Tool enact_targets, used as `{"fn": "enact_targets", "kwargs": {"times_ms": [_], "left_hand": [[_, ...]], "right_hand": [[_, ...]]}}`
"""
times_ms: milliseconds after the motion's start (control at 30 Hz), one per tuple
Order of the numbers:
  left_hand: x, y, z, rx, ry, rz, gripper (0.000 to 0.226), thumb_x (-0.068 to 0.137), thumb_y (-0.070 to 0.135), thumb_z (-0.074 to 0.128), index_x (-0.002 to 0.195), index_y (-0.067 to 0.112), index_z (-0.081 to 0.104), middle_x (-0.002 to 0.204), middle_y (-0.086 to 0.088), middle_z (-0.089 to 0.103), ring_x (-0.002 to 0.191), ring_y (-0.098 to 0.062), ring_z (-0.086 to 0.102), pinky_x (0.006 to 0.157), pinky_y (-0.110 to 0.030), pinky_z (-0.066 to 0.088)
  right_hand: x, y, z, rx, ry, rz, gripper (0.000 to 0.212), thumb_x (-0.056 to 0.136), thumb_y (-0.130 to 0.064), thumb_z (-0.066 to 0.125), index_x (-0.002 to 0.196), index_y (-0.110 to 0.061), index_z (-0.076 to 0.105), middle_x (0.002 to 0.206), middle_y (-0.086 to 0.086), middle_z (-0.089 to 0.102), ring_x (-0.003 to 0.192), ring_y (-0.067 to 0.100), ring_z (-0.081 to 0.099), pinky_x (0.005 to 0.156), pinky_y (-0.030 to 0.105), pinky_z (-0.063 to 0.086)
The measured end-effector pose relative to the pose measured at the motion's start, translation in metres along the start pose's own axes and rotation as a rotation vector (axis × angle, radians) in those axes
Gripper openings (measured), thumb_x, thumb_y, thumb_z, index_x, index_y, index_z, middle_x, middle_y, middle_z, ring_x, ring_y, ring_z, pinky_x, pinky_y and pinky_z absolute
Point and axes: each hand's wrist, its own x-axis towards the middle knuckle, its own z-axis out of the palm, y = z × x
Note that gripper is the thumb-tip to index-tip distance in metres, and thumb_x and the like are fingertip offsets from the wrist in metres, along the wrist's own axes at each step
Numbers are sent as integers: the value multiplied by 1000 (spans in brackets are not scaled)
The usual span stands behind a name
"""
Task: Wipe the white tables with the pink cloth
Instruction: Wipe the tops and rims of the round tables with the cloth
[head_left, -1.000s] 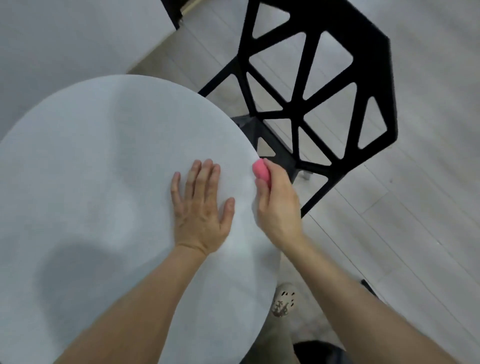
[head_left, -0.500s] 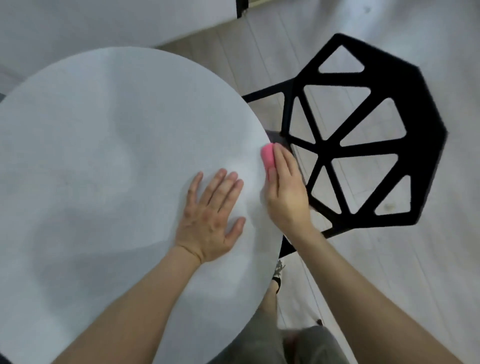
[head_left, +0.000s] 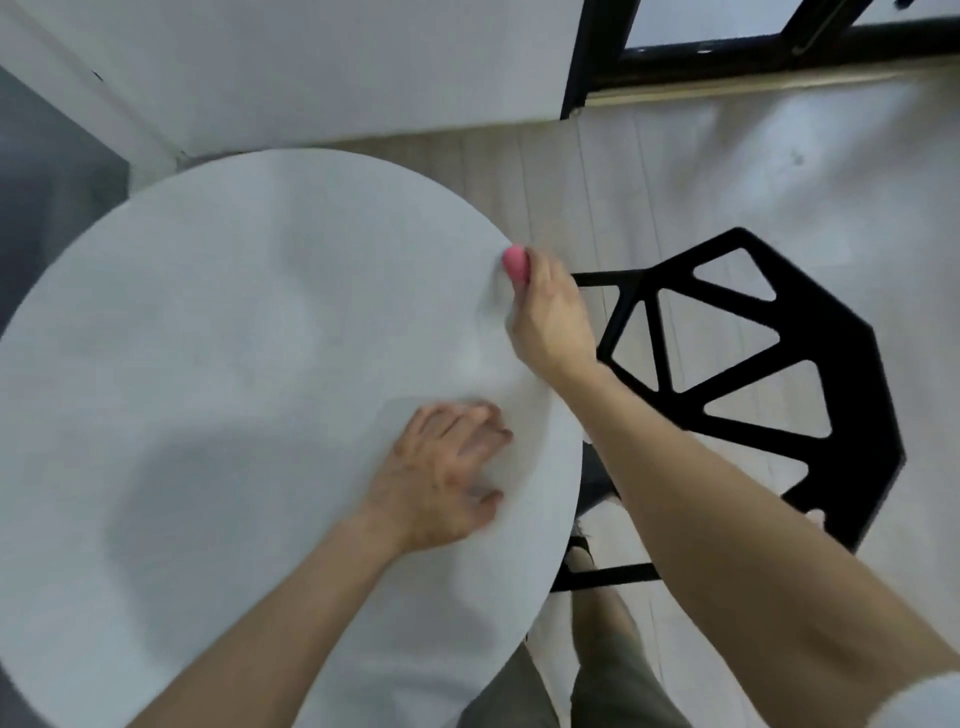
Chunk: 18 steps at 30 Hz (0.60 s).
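Note:
A round white table (head_left: 234, 364) fills the left and middle of the view. My right hand (head_left: 550, 317) is shut on the bunched pink cloth (head_left: 516, 262) and presses it against the table's right rim. Only a small pink end of the cloth shows past my fingers. My left hand (head_left: 441, 473) lies flat on the tabletop near the right edge, palm down, fingers spread and blurred, holding nothing.
A black chair (head_left: 753, 374) with an open triangular lattice stands right of the table on the pale wood floor (head_left: 675, 171). A white wall panel (head_left: 311, 67) runs behind the table, with a black frame (head_left: 727, 47) at top right. My legs show below the table edge.
My right hand has slid the pink cloth along the table's rim, farther away from me. My left hand stayed flat on the top. The view has swung, so the chair sits lower right.

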Motion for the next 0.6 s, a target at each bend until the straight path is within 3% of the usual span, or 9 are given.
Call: {"fn": "enact_targets", "kwargs": {"times_ms": [67,133,200,267,400,500,600], "left_hand": [[21,-26,-23,49,-20,-253,107,68,67,84,162,31,47,173,-10,34,164,-32,26,130,-59,24],[42,-65,-48,14,-142,-720,153,53,81,87,173,35,5,181,-11,-5,168,-31,-11,134,-61,0],[58,-97,-59,-69,-379,-1011,182,40,89,88,165,33,-32,171,-11,-42,158,-34,-40,129,-66,-12],[71,-109,-60,-126,-546,-1058,190,38,90,88,153,28,-50,152,-15,-64,144,-41,-57,123,-73,-18],[77,-107,-60,-221,-639,-1050,191,40,90,89,144,25,-58,139,-19,-72,132,-45,-64,117,-77,-23],[75,-107,-63,-238,-646,-1071,190,40,89,89,143,28,-59,139,-17,-73,132,-43,-65,117,-76,-25],[77,-105,-62,-214,-669,-1080,188,43,91,86,138,27,-63,139,-17,-72,133,-44,-65,118,-76,-24]], "right_hand": [[-34,7,-11,61,46,38,41,119,-40,35,144,-15,55,138,8,59,118,32,59,98,48,55],[-53,9,-23,99,-35,100,43,118,-45,33,154,-25,46,160,6,41,137,28,48,108,40,49],[-41,7,-24,67,-63,106,42,118,-42,31,154,-25,45,152,5,44,130,28,50,101,42,50],[-6,0,-12,9,-57,45,41,119,-38,29,149,-20,50,131,7,57,118,33,56,90,44,49],[98,-37,37,-147,-97,-172,31,111,-19,40,138,-18,57,119,12,60,103,40,58,76,44,44],[162,-107,85,-232,-164,-367,39,98,-16,45,135,-19,57,120,12,60,108,40,59,84,46,46],[198,-175,131,-281,-252,-517,41,103,-20,40,141,-17,54,131,12,59,119,37,58,92,47,45]]}}
